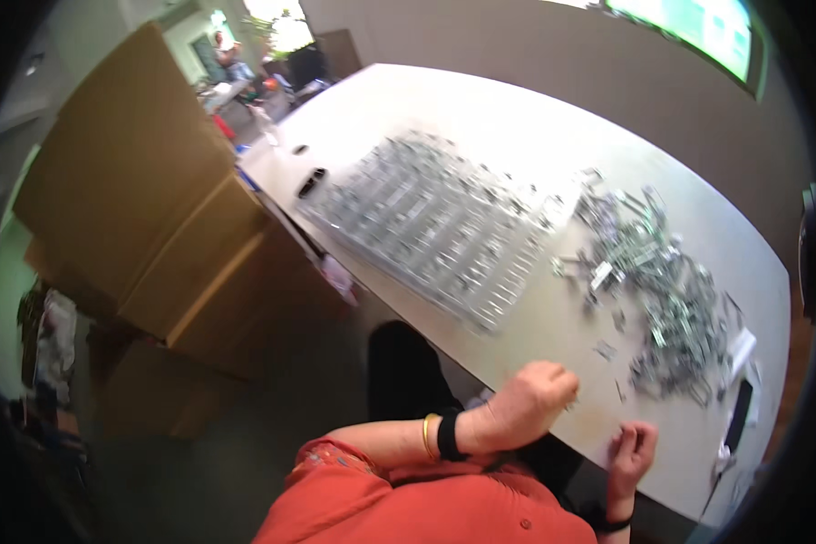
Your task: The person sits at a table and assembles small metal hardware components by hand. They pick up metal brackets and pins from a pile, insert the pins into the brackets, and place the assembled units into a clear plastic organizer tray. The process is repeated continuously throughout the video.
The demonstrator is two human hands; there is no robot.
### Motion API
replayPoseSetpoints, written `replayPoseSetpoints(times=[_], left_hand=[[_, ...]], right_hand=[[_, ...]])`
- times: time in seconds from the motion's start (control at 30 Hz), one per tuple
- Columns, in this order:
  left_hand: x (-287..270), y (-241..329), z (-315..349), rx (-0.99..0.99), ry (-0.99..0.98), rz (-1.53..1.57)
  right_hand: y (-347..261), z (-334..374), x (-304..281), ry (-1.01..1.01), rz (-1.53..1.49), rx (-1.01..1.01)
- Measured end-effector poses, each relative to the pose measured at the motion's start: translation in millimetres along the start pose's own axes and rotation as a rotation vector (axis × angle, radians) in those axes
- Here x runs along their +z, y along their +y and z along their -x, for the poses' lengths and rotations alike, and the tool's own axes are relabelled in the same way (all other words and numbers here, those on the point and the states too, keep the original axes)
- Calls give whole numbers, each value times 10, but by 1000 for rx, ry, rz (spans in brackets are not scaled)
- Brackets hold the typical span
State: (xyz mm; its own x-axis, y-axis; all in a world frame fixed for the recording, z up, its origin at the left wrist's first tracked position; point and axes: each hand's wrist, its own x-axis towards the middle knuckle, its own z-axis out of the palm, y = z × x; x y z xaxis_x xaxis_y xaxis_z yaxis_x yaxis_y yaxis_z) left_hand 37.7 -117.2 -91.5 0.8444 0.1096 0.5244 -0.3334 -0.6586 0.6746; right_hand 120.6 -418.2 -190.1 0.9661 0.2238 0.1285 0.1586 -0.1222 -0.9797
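Near the table's front edge, my left hand (533, 399) is closed, its fingers curled together. A tiny bit of something shows by its fingertips, too small to name. Lower and to the right, my right hand (633, 453) has its fingers bent in a pinch, and what they hold, if anything, cannot be made out. Beyond the hands lies a clear plastic tray (426, 213) with rows of compartments bearing small metal parts. On the right, a loose heap of shiny metal parts (671, 308) spreads over the white table (508, 349), with a few stray pieces beside it.
A large open cardboard box (181, 236) stands on the floor left of the table. A black strip-shaped thing (740, 410) and a white piece (743, 349) lie past the heap at the right edge. Two dark objects (311, 183) sit by the tray's far left corner.
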Motion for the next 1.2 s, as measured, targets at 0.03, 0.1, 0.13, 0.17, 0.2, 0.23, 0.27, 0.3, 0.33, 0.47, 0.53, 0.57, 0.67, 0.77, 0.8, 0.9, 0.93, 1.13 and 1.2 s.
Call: replayPoseSetpoints(times=[0.03,0.1,0.13,0.17,0.2,0.23,0.27,0.3,0.33,0.47,0.53,0.57,0.67,0.77,0.8,0.9,0.93,1.13,1.2], left_hand=[[-68,59,-11,-3,42,22],[-210,94,-66,24,44,13],[-250,119,-76,33,61,14],[-256,117,-82,44,72,32],[-266,102,-85,56,62,50],[-246,75,-59,57,81,58],[-171,36,-36,61,94,77],[-100,-2,-8,67,104,97],[-36,-29,20,91,99,83],[271,-267,125,165,58,9],[342,-358,172,161,32,-7],[371,-395,193,154,36,-12],[415,-493,230,144,42,-23],[464,-573,231,166,54,-28],[495,-603,241,173,64,-36],[545,-649,261,171,40,-40],[549,-651,256,164,25,-36],[540,-687,266,165,-20,-39],[540,-686,267,159,-18,-34]], right_hand=[[77,-11,14,32,40,-41],[-34,13,-22,-6,75,25],[-18,3,-18,-12,85,-5],[-3,6,-30,-6,109,-31],[15,11,-29,-2,124,-39],[30,-26,-11,-19,134,-51],[36,-31,-20,-25,151,-60],[41,-16,-35,-33,141,-26],[41,2,-56,-39,133,8],[114,4,-71,-16,139,16],[177,6,-101,-12,271,-30],[171,-2,-96,-7,227,-17],[105,25,-55,-1,126,27],[141,55,-91,16,88,95],[143,64,-76,35,66,133],[30,61,1,50,37,125],[-3,48,13,47,35,103],[100,52,-73,39,84,156],[138,56,-73,53,112,142]])
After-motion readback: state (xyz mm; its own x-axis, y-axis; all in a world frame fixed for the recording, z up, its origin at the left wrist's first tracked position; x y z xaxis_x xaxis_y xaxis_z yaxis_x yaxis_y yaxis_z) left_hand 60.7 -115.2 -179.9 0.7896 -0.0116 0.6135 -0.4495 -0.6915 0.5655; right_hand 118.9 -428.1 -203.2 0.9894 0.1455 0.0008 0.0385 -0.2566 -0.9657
